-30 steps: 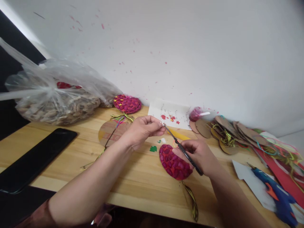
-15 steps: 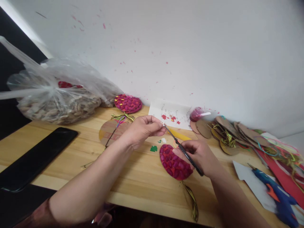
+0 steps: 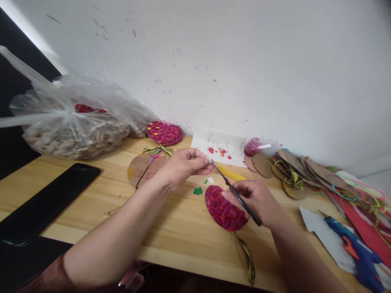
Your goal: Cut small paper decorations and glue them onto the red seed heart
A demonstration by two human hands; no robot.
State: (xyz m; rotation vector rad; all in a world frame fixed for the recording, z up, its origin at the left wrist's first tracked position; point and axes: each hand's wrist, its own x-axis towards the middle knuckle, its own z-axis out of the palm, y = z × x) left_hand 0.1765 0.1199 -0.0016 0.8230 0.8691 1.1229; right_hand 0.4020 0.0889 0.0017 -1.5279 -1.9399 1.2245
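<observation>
My right hand (image 3: pixel 255 199) grips a pair of dark scissors (image 3: pixel 225 179), whose blades point up and left toward my left fingertips. My left hand (image 3: pixel 191 165) pinches a tiny pale piece (image 3: pixel 208 160) right at the scissor tips; its kind is too small to make out. Below the scissors lies a round magenta ornament (image 3: pixel 218 209) covered in shell-like pieces, with a dark and yellow tassel (image 3: pixel 247 260) trailing toward the table's front edge. Green scraps (image 3: pixel 198 191) and a white scrap (image 3: pixel 210 180) rest beside it. Behind my hands, red star shapes (image 3: pixel 223 152) lie on white paper (image 3: pixel 201 140).
At left are a plastic bag of shells (image 3: pixel 79 134) and a black phone-like slab (image 3: pixel 51 199). Finished-looking magenta discs (image 3: pixel 166 133) sit by the wall. To the right are a cup (image 3: pixel 253 147), cardboard shapes (image 3: pixel 305 171), threads (image 3: pixel 372 201) and a blue glue gun (image 3: pixel 357 248).
</observation>
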